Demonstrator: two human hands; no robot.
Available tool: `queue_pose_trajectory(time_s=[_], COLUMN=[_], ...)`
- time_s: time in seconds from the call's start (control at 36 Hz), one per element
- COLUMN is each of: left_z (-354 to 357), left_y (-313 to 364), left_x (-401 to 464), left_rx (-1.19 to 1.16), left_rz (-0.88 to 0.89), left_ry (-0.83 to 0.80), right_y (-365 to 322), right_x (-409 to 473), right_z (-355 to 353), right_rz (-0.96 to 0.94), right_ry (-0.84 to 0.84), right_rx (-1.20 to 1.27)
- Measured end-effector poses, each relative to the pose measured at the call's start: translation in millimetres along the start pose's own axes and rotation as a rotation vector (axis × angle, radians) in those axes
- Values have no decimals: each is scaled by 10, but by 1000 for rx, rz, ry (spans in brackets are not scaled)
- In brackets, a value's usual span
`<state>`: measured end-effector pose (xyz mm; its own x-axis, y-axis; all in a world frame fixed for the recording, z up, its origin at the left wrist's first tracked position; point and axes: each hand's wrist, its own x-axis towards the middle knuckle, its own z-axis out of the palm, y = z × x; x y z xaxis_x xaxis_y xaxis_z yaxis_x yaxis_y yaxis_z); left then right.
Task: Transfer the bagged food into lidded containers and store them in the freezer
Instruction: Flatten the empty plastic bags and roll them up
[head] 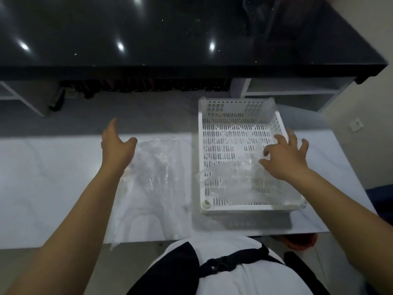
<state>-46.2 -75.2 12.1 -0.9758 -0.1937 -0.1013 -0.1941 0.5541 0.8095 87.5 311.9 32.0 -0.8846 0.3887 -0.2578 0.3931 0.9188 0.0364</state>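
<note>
White marble-look worktop (pixel 53 177) carried a white perforated plastic basket (pixel 238 133) on its right side; black glossy counter (pixel 148 28) behind. Clear plastic bags (pixel 231 179) lay crumpled inside basket, more clear plastic film (pixel 153 167) flat on worktop just left of it. No food or lidded containers visible. Left hand (pixel 116 145) hovered over film, fingers straight, holding nothing. Right hand (pixel 285 158) over basket, fingers (pixel 266 151) spread wide, tips near or touching bags, cannot tell which. Bags likely light, limp, slippery; pinch at a crumpled fold or edge.
</note>
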Motion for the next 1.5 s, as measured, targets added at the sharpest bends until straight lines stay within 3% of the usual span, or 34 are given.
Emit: queue_pose_trajectory(time_s=[0.08,0.22,0.31,0.5,0.61,0.81,1.14,1.25,1.39,1.5], left_z=[128,391,564,698,609,225,-209,-216,-322,-355], left_y=[359,857,1023,1605,1753,1580,1079,946,744,519], left_x=[-187,-642,-842,-912,-880,-792,-847,-971,-1068,-1310], left_rx=[-41,-45,30,-14,-149,-533,-675,-786,-892,-705], left_rz=[151,287,326,493,530,343,141,42,-69,-204], left_ry=[-119,-628,-760,-767,-696,-657,-380,-344,-246,-345], right_y=[-11,27,69,-38,-111,69,-66,-304,-623,-725], right_x=[27,-29,-93,-258,-287,-182,-30,-182,-340,-391], right_z=[-19,-178,-271,-655,-851,-796,-637,-364,-133,-117], right_rz=[-8,-149,-315,-622,-624,-323,-328,-339,-277,-287], right_ry=[60,204,187,232,293,-43,-366,-652,-575,-634], right_rx=[126,428,594,653,807,1115,1787,1645,1569,1616])
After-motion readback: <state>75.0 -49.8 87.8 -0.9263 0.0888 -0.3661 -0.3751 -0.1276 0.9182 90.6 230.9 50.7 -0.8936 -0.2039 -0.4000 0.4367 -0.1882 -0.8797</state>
